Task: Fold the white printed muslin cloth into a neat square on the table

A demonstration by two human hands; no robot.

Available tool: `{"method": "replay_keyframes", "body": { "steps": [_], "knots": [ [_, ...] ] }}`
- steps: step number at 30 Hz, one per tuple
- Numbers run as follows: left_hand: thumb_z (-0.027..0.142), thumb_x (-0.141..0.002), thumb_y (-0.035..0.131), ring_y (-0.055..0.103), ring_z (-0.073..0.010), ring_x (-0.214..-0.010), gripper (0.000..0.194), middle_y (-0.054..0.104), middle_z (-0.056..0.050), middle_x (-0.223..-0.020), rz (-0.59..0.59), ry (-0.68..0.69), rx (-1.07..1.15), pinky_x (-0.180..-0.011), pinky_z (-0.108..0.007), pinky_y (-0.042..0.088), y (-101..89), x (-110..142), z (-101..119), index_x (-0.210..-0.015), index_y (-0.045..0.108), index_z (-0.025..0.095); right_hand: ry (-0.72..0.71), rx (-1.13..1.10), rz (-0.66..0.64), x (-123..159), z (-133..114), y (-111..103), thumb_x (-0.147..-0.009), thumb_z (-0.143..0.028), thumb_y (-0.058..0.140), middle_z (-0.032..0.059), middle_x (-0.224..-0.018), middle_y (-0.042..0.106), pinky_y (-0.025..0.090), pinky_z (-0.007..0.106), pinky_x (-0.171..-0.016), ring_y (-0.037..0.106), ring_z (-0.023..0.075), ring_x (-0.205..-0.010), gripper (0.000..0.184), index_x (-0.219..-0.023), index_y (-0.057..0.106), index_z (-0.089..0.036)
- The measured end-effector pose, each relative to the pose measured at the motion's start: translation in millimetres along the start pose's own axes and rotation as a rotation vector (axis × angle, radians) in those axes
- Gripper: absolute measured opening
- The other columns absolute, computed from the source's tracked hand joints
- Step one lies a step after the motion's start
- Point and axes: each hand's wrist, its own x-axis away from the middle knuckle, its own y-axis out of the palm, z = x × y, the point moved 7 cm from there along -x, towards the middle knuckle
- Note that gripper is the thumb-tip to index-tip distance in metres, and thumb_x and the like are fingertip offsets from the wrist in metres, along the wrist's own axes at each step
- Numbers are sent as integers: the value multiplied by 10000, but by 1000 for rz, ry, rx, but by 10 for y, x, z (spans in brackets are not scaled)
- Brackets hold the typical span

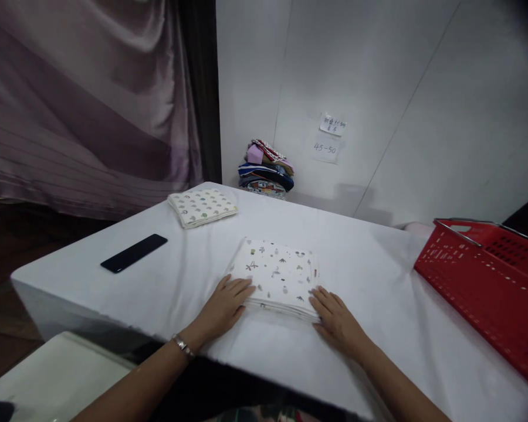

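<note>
A folded white cloth [279, 272] with a small grey and brown print lies flat on the white-covered table [158, 305], its layered edge towards me. At its near left corner rests my left hand [226, 302], fingers stretched out and touching the cloth. On the near right corner lies my right hand [337, 316], its fingers extended along the side edge. Neither hand grips anything. Farther back to the left is a second folded cloth [203, 207], white with rows of small grey shapes.
A black phone [134, 253] lies on the table's left side. The red plastic basket [488, 281] stands at the right edge. Behind the table rises a stack of folded fabrics [267, 170] by the wall, where paper notes [328, 146] hang. A pinkish curtain [92, 105] hangs left.
</note>
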Motion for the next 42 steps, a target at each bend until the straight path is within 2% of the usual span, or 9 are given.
{"method": "replay_keyframes", "body": {
  "steps": [3,6,11,14,21,25,31,36,42],
  "knots": [
    [29,-750,419,434,-193,-1182,572,512,-40,-1289,-37,19,17,-1067,-443,234,7,-62,9,-1277,456,250,-49,83,-54,-62,-43,-4,-801,-86,451,157,-1365,432,327,517,-1016,313,280,-1306,557,-1350,380,-144],
    [-12,-716,396,449,-203,-1149,615,519,-51,-1267,-45,35,5,-1019,-421,307,21,-110,20,-1275,461,238,-70,144,-43,-133,-92,-8,-769,3,404,173,-1291,503,342,530,-991,391,286,-1252,546,-1295,451,-136],
    [-35,-761,340,472,-213,-1103,580,537,-69,-1217,-18,58,-62,-943,-399,372,70,-145,35,-1268,466,214,-90,199,6,-233,-113,-34,-807,6,401,176,-1169,576,373,491,-961,495,263,-1122,437,-1208,523,-122],
    [-35,-763,332,481,-212,-1085,589,535,-69,-1214,-1,50,-65,-934,-403,374,65,-139,64,-1281,448,221,-101,151,23,-274,-68,-87,-775,6,411,153,-1119,597,382,474,-941,523,242,-1048,448,-1186,527,-129],
    [120,-741,485,377,-237,-1220,594,466,-81,-1315,27,-21,12,-1049,-443,245,88,-192,311,-1320,380,198,-107,25,7,-328,7,-194,-677,-15,427,128,-1075,594,440,387,-801,534,224,-912,536,-1196,491,-135],
    [65,-743,449,357,-216,-1235,613,439,-69,-1341,45,-9,0,-1070,-454,191,183,-341,489,-1328,354,222,-115,7,23,-351,2,-242,-681,-23,431,105,-1048,598,441,357,-785,532,216,-893,510,-1170,500,-152],
    [10,-781,383,435,-218,-1104,560,507,-87,-1222,63,-13,-34,-972,-424,297,229,-500,641,-1310,384,192,-104,24,13,-367,50,-246,-690,-34,416,108,-1041,608,440,359,-780,535,214,-884,487,-1157,503,-142],
    [8,-791,367,456,-224,-1030,561,531,-94,-1123,68,-65,-71,-880,-396,352,279,-512,608,-1322,372,191,-88,25,-4,-351,59,-217,-681,-42,428,108,-1043,610,441,355,-783,536,219,-886,490,-1156,504,-133],
    [25,-816,332,474,-221,-962,550,547,-94,-1051,38,-39,-82,-826,-380,379,326,-549,568,-1338,355,193,-91,2,30,-319,52,-213,-684,-41,443,103,-1086,601,438,356,-810,547,211,-916,506,-1173,502,-160]
  ]
}}
